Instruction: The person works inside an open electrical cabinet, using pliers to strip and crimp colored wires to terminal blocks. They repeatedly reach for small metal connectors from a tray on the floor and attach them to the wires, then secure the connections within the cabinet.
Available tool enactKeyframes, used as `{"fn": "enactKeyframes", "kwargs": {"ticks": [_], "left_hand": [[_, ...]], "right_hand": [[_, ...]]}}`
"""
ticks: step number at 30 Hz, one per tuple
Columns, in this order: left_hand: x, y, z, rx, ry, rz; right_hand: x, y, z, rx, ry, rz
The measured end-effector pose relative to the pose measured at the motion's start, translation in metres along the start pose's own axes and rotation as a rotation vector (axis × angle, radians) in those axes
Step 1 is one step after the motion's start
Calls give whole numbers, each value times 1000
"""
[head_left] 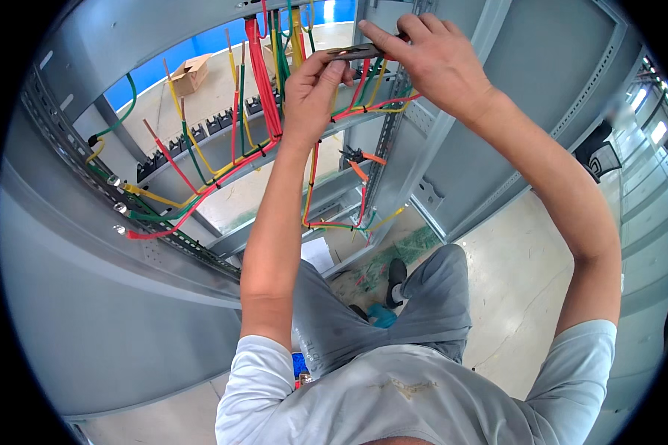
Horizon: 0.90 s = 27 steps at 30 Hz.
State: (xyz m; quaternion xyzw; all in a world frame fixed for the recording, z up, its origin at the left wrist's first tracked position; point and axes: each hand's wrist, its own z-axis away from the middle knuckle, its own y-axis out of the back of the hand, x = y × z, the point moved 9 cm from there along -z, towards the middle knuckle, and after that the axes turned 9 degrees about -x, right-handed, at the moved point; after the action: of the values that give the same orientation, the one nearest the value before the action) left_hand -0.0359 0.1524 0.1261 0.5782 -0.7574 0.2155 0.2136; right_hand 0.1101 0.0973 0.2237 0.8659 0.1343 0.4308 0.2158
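Both my arms reach up into a grey metal cabinet. My right hand (444, 68) is closed around the handles of a pair of pliers (358, 52), its index finger stretched along the tool. The dark jaws point left to the fingertips of my left hand (310, 100). That hand is closed in a pinch right at the jaws; what lies between its fingers is hidden. Just left of it hangs a thick bundle of red wires (266, 81). Red, yellow and green wires (234, 167) run along the rail below, several ends standing up.
Orange-handled cutters (361, 159) hang on the wiring below my hands. A row of black terminal blocks (214, 124) lines a crossbar. Lugged cable ends (123, 209) stick out at the left. Behind the frame sits a cardboard box (191, 74). A perforated upright (384, 126) stands beside the cutters.
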Motion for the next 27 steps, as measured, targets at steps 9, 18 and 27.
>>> {"fn": "enactKeyframes", "kwargs": {"ticks": [9, 18, 27], "left_hand": [[6, -11, 0, 57, -1, 65], [-8, -11, 2, 273, -66, 70], [-12, -12, -10, 206, -58, -9]], "right_hand": [[11, 3, -18, -73, 84, -104], [15, -26, -20, -170, 68, -336], [36, -25, -36, -347, 39, -379]]}}
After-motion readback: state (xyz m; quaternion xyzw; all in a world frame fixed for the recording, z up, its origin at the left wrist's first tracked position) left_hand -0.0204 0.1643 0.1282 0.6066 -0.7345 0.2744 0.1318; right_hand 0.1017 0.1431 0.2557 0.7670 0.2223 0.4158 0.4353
